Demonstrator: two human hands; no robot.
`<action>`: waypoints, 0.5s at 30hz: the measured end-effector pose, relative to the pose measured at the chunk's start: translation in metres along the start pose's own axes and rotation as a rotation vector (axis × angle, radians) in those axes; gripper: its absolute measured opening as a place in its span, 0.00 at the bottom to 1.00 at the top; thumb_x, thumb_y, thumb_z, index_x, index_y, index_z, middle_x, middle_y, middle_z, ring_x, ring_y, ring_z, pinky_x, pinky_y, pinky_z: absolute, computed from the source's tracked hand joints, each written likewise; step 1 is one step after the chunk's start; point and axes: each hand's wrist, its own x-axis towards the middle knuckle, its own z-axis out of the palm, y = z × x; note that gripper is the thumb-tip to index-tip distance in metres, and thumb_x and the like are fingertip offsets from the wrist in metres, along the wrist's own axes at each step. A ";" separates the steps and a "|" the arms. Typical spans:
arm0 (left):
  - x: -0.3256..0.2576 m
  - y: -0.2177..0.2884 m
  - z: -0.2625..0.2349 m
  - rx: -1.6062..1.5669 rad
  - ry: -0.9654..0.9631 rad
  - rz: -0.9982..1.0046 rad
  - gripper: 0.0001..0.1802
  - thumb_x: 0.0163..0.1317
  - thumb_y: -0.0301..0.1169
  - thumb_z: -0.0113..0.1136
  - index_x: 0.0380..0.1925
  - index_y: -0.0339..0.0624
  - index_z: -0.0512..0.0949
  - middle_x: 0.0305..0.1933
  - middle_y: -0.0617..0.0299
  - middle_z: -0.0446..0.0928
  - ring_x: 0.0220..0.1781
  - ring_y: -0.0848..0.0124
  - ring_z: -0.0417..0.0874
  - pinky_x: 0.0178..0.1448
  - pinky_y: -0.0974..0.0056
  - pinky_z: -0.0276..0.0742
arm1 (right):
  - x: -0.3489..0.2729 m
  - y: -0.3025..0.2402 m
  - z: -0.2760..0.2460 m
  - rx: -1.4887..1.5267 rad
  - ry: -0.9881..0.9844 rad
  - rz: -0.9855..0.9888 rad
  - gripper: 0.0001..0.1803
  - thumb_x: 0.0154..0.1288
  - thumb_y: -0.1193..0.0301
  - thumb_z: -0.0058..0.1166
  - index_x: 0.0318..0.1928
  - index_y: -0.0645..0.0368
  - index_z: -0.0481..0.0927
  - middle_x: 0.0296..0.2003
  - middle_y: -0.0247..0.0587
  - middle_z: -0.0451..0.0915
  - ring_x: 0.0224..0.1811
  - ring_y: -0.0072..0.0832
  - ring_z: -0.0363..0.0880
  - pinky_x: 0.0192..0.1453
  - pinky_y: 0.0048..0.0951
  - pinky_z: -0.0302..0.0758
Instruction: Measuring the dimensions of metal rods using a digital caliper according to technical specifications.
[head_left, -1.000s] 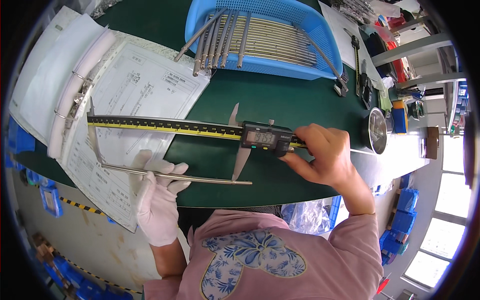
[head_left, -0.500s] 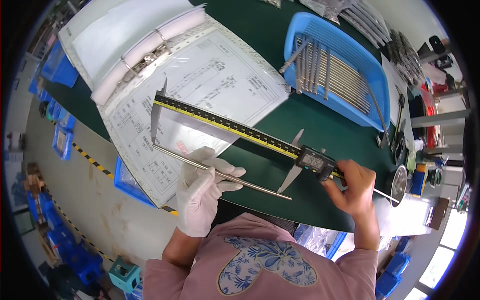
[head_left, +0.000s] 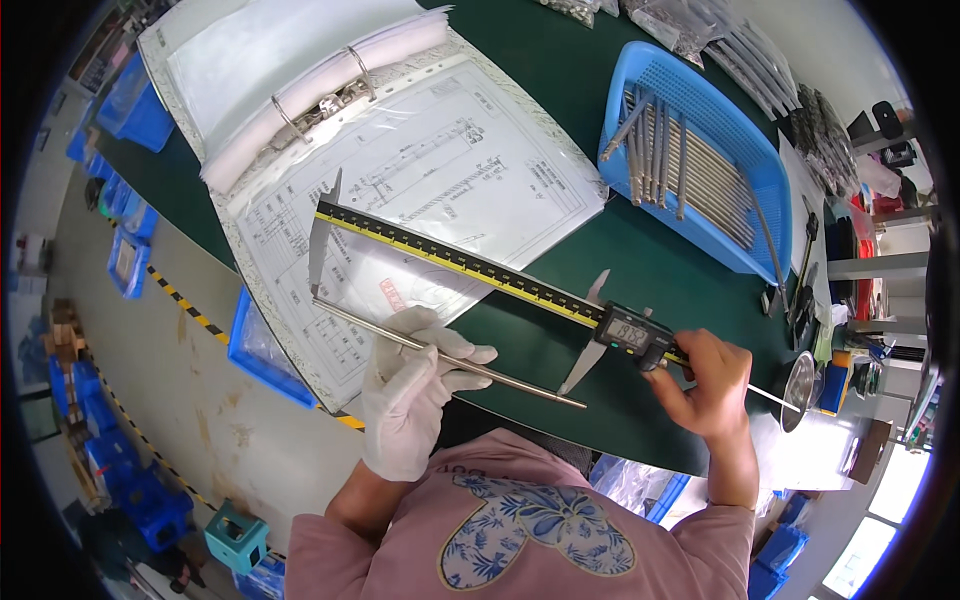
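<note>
My left hand, in a white glove, is closed around the middle of a slim metal rod. The rod slants from upper left to lower right. In my bare right hand is the display end of a long digital caliper, its thumb at the underside of the slider. The caliper's jaws are wide apart. Its far jaw meets the rod's left end, and the sliding jaw reaches the rod close to its right end. Digits show on the small screen.
An open ring binder with drawings lies behind the caliper on the green table. At the far right stands a blue basket of metal rods. Bagged parts lie beyond it. A round metal cup is right of my right hand.
The binder and basket appear shifted slightly right and down in the picture. Both hands keep their hold on the rod and caliper, whose jaws stay about as far apart.
</note>
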 end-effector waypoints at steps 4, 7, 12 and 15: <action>0.001 0.000 -0.001 0.004 -0.010 -0.025 0.16 0.63 0.26 0.42 0.50 0.33 0.60 0.38 0.53 0.73 0.43 0.59 0.79 0.42 0.62 0.82 | 0.001 0.000 -0.001 -0.021 0.013 -0.048 0.16 0.44 0.62 0.64 0.26 0.60 0.74 0.16 0.36 0.70 0.12 0.32 0.68 0.15 0.28 0.63; 0.001 0.001 0.001 0.015 0.018 -0.032 0.16 0.63 0.27 0.42 0.50 0.33 0.60 0.38 0.53 0.72 0.43 0.58 0.79 0.41 0.62 0.81 | 0.005 0.000 0.000 -0.019 0.009 -0.048 0.17 0.44 0.61 0.63 0.26 0.60 0.74 0.17 0.37 0.71 0.12 0.33 0.69 0.15 0.28 0.63; -0.003 0.003 0.003 0.076 0.084 0.030 0.17 0.63 0.27 0.41 0.51 0.32 0.59 0.37 0.54 0.71 0.43 0.59 0.78 0.41 0.62 0.81 | 0.009 -0.001 0.001 -0.053 0.010 -0.078 0.18 0.44 0.59 0.63 0.28 0.59 0.74 0.18 0.37 0.72 0.12 0.33 0.69 0.15 0.28 0.64; -0.002 0.002 0.003 0.092 0.068 0.034 0.17 0.63 0.27 0.40 0.51 0.32 0.59 0.37 0.55 0.71 0.43 0.59 0.78 0.41 0.62 0.81 | 0.008 0.000 0.002 -0.063 0.010 -0.074 0.17 0.45 0.59 0.62 0.28 0.59 0.74 0.18 0.37 0.72 0.13 0.33 0.70 0.15 0.28 0.64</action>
